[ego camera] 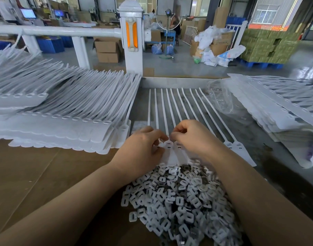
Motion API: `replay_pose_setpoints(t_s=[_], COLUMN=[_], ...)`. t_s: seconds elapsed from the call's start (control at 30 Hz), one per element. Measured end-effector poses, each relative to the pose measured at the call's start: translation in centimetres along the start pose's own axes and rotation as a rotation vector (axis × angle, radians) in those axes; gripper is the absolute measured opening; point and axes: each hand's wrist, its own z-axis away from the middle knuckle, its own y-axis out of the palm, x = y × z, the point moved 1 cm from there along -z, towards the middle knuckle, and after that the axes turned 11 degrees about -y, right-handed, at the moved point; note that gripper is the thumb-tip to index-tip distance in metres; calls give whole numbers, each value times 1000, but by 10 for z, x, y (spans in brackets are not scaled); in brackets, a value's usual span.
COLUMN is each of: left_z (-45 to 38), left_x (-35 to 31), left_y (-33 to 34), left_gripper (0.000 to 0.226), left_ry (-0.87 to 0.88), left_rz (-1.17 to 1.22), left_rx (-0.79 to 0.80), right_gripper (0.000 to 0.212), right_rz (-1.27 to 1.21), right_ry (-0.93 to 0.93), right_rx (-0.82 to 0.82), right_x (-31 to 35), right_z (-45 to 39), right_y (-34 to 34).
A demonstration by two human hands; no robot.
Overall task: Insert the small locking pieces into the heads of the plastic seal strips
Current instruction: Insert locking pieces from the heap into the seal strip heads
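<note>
White plastic locking pieces (pixel 178 201) lie heaped nearest the camera, between the two forearms, a large loose pile on the brown cardboard (pixel 36 174). Just beyond it both hands meet over the heads of a joined row of seal strips (pixel 171 110). The left hand (pixel 141 148) has its fingers curled, thumb and forefinger pinched at a head (pixel 169 144) in the middle of the row. The right hand (pixel 191 135) is curled the same way, fingertips pinching at that spot; whether a locking piece sits between them is too small to tell.

The strips lie flat, long axis running away from the person, heads near, thin tails pointing far and fanning a little. The two heads (pixel 233 144) at the right end look empty, so I judge this row is partly done at most.

Farther out, big stacks of strips (pixel 63 107) sit to the left and another stack (pixel 276 103) to the right; which is finished I cannot tell. Much plainly remains.
</note>
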Motion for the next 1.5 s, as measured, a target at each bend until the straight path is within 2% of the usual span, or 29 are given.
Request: replay_pose_setpoints(t_s=[0.07, 0.23, 0.4, 0.57, 0.8, 1.03, 1.3, 1.5], left_z=[0, -2, -5, -5, -4, -5, 3, 6], left_x=[-1, -3, -6, -7, 1, 1, -15, -34], left_y=[0, -2, -5, -6, -11, -13, -10, 4], left_gripper=[31, 31, 34, 35, 40, 35, 15, 19], left_ry=[28, 72, 176, 250, 111, 29, 203, 286], left_rz=[-53, -203, -399, -498, -487, -478, -71, -141], left_rx=[28, 82, 81, 65, 64, 37, 111, 169], right_gripper=[17, 15, 9, 13, 12, 12, 12, 17], right_rz=[2, -9, -19, -27, -6, -88, -129, -162], right_ry=[-2, 6, 20, 29, -18, -56, -92, -107], right_rx=[6, 15, 28, 42, 41, 90, -5, -86], right_x=[0, -1, 2, 3, 4, 4, 4, 3], right_z=[0, 0, 0, 1, 1, 0, -3, -2], right_y=[-2, -3, -2, 0, -3, -5, -4, -7])
